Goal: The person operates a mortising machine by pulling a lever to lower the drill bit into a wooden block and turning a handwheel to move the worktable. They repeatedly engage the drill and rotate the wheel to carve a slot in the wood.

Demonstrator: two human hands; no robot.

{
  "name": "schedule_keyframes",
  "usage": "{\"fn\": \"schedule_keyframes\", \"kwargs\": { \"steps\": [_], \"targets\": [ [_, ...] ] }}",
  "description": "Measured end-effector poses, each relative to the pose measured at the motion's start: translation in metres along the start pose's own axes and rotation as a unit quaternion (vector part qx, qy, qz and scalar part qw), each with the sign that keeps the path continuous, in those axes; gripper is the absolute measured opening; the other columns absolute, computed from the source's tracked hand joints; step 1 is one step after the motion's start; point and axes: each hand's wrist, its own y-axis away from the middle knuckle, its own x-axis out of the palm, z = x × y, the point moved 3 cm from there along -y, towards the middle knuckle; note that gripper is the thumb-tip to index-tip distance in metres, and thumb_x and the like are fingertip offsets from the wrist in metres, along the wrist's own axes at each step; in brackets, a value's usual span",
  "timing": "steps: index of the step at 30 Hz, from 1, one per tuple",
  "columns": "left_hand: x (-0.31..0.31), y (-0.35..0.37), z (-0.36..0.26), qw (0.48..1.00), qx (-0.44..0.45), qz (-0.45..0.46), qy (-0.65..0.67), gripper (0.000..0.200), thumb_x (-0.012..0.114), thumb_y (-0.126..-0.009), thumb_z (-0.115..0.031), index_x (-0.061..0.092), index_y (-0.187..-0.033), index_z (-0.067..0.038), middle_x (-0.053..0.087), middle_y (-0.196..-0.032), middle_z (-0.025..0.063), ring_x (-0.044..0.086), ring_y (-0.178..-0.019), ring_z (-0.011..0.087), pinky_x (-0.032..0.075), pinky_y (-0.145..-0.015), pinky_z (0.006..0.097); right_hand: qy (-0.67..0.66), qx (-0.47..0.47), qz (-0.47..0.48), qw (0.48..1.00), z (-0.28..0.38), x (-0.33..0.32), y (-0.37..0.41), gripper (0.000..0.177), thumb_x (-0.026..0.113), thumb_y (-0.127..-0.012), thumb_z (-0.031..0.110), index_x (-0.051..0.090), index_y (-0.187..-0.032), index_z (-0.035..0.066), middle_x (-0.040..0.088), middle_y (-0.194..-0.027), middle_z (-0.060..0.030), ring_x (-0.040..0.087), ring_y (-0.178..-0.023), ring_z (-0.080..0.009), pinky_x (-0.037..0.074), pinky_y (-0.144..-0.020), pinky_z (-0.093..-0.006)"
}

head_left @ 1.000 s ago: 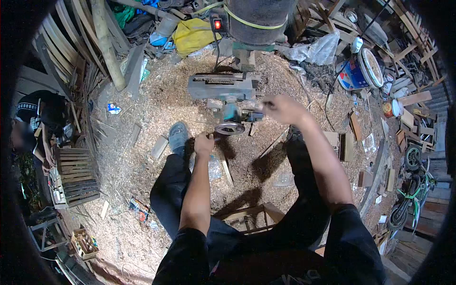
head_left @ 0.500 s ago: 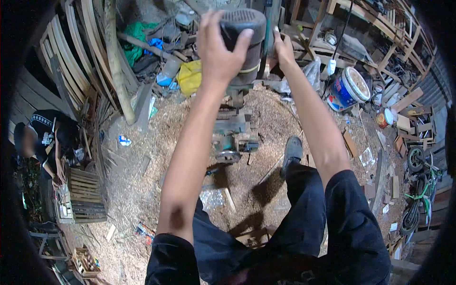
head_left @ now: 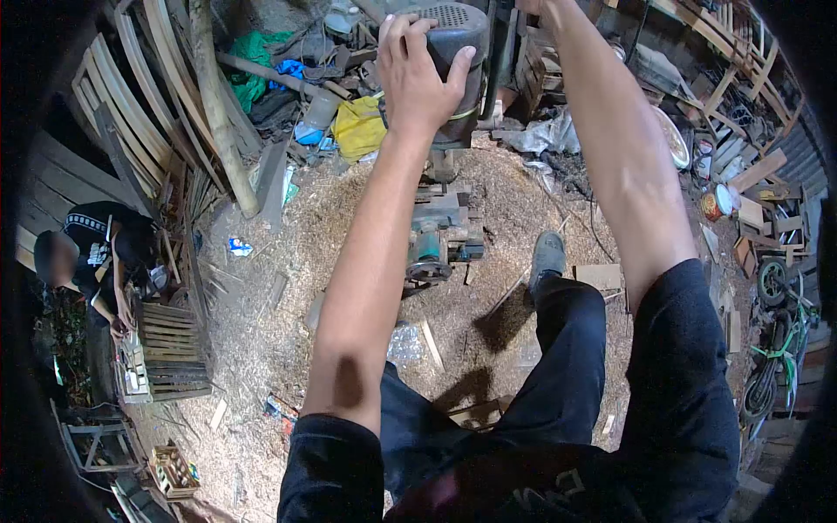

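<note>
My left hand (head_left: pixel 418 83) is on a dark cylindrical motor housing (head_left: pixel 459 65) with a perforated cap, near the top of the view. Its fingers bend over the rim of the cap, and the thumb reaches across the front side. Only the base of my right hand (head_left: pixel 532 5) shows at the top edge, to the right of the motor; its fingers are out of view. Below the motor stands a green-grey machine base (head_left: pixel 436 222) with clamp-like metal parts and a round handwheel (head_left: pixel 430 271).
Wood shavings (head_left: pixel 336 227) cover the floor. A person (head_left: pixel 105 253) works at a slatted wooden crate (head_left: pixel 174 349) on the left. A pole (head_left: pixel 214 113) and curved wood strips lean behind. A yellow sack (head_left: pixel 359 128) lies near the motor; a green bike (head_left: pixel 780 349) is at right.
My right hand has moved up and right, mostly out of view. My left hand stays on the motor, its fingers now more bent over the rim. The view has shifted slightly.
</note>
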Motion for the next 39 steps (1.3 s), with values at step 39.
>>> {"fn": "schedule_keyframes", "kwargs": {
  "steps": [39],
  "targets": [
    [-0.014,0.035,-0.025,0.966,-0.228,0.101,0.063,0.105,0.074,-0.086,-0.035,0.007,-0.149,0.014,0.014,-0.155,0.0369,0.015,-0.148,0.0413,0.013,-0.120,0.0408,0.164,-0.399,-0.179,0.884,-0.066,0.058,0.170,0.033,0.053,-0.094,0.011,0.048,-0.063,0.003,0.042,-0.053,0.0008,0.037,-0.049,-0.0072,0.027,-0.046,-0.0256]
  ]
}}
